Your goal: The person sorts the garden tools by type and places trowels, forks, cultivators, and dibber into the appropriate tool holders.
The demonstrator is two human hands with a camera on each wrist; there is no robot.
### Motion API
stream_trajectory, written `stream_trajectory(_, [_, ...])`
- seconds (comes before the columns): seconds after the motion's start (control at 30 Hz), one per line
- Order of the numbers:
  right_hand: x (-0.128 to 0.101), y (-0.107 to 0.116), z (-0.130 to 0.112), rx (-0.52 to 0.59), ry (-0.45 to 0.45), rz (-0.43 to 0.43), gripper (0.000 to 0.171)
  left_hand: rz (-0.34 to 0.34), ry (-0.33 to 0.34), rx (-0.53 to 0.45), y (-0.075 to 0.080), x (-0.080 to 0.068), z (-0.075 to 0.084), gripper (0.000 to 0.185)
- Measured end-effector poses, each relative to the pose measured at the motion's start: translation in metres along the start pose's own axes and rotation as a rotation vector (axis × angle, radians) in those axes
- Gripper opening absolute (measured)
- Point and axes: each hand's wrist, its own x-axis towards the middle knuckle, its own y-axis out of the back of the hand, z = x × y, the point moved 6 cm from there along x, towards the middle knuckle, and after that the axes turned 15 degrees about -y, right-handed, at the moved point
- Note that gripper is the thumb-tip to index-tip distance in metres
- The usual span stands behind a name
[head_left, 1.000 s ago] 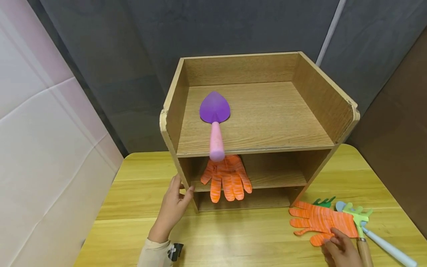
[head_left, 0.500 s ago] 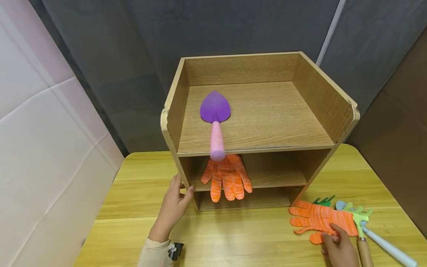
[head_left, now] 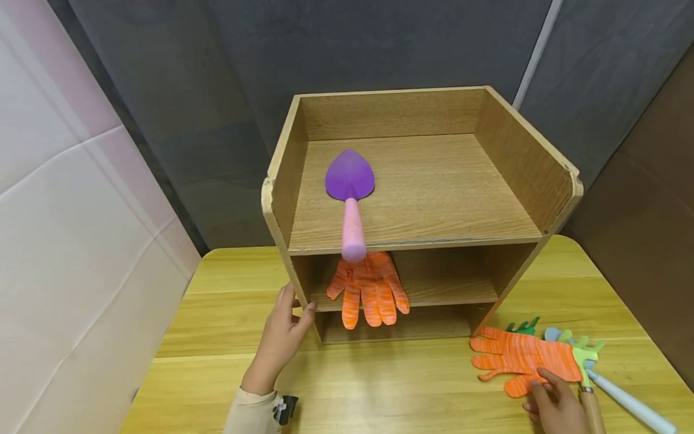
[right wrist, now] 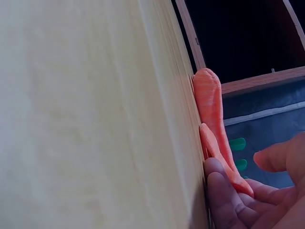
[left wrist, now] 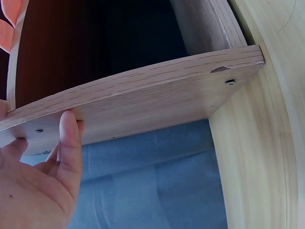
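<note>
In the head view my left hand (head_left: 284, 331) holds the left side panel of a small wooden shelf (head_left: 412, 187); its fingers (left wrist: 70, 143) press the panel's outer face in the left wrist view. My right hand (head_left: 558, 404) is at an orange knitted glove (head_left: 520, 355) on the table. In the right wrist view some right fingers (right wrist: 221, 191) lie low against the glove's edge, while another digit stands apart above it. A second orange glove (head_left: 371, 289) lies on the middle shelf, its fingers hanging over the edge. A purple trowel (head_left: 351, 181) with pink handle rests on top.
Beside the right-hand glove lie a light green hand rake (head_left: 588, 355) with a wooden handle, a light blue-handled tool (head_left: 629, 398) and a green pronged tool (head_left: 526, 327), partly covered. A dark curtain-like wall (head_left: 217, 120) stands behind the wooden table (head_left: 206, 337).
The right fingers shift slightly at the glove on the table, and its thumb moves a little. The green pronged tool's visible tips shift slightly left. The left hand stays on the shelf.
</note>
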Motion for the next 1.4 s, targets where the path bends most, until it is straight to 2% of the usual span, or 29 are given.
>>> stream_trajectory(0.2, [-0.003,0.001,0.003,0.063,-0.027,0.076,0.058,-0.004,0.013,-0.003,0.0,-0.001,0.0,0.048])
stream_trajectory(0.43, [-0.007,0.009,0.007,0.242,-0.072,0.145,0.055,-0.009,0.012,-0.003,0.001,-0.002,0.0,0.049])
stream_trajectory(0.53, [-0.011,0.014,0.006,0.294,-0.046,0.193,0.043,-0.01,0.018,-0.005,0.001,-0.003,0.0,0.05])
stream_trajectory(0.7, [-0.019,0.019,0.006,0.464,0.012,0.268,0.011,-0.008,0.009,-0.002,0.001,-0.003,0.0,0.05])
stream_trajectory(0.8, [-0.022,0.02,0.004,0.563,0.052,0.28,0.016,-0.005,0.003,0.001,0.002,-0.003,0.0,0.049])
stream_trajectory(0.9, [-0.022,0.021,0.004,0.644,0.046,0.259,0.016,-0.004,0.007,0.001,0.001,-0.003,0.0,0.049])
stream_trajectory(1.0, [-0.022,0.023,0.006,0.659,0.001,0.259,0.011,-0.002,0.012,-0.004,0.001,-0.004,-0.001,0.05])
stream_trajectory(1.13, [-0.022,0.025,0.008,0.611,-0.058,0.273,0.023,0.002,0.004,0.003,0.002,-0.004,0.001,0.05])
stream_trajectory(1.2, [-0.023,0.024,0.007,0.634,-0.08,0.248,0.026,0.002,0.0,0.006,0.002,-0.003,0.001,0.051])
stream_trajectory(1.3, [-0.023,0.022,0.005,0.649,-0.083,0.199,0.024,-0.001,0.004,0.001,0.001,-0.002,0.001,0.051])
stream_trajectory(1.4, [-0.024,0.022,0.003,0.649,-0.066,0.195,0.022,-0.005,0.013,-0.008,0.0,-0.001,0.0,0.051])
